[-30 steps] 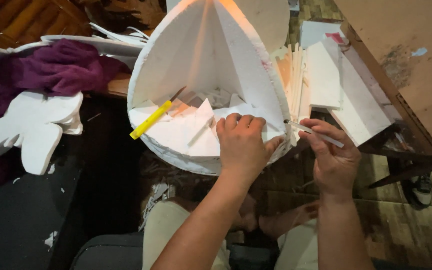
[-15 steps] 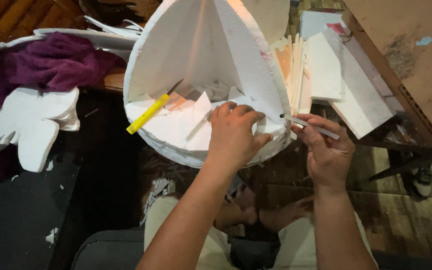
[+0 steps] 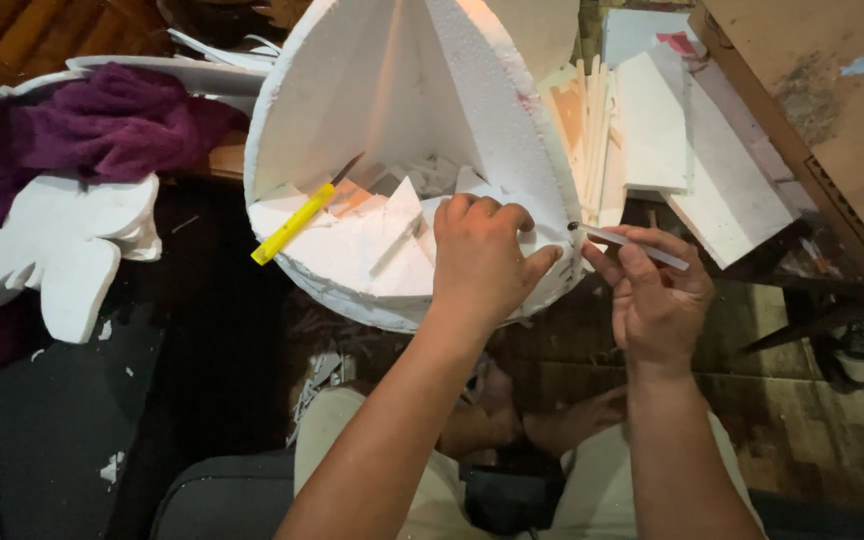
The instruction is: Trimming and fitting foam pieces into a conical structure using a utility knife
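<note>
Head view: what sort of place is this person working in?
Probably a home craft or model-making workshop. A large white foam structure is under the hands, cut foam sheets are stacked beside it, and foam scraps lie on the floor.

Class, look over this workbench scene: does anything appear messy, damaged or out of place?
Yes. White foam scraps lie scattered on the dark floor under the foam cone. A yellow cutter lies loose among offcuts on the cone's base, close to the left hand. The cone's outer edge has a pink smudge.
</note>
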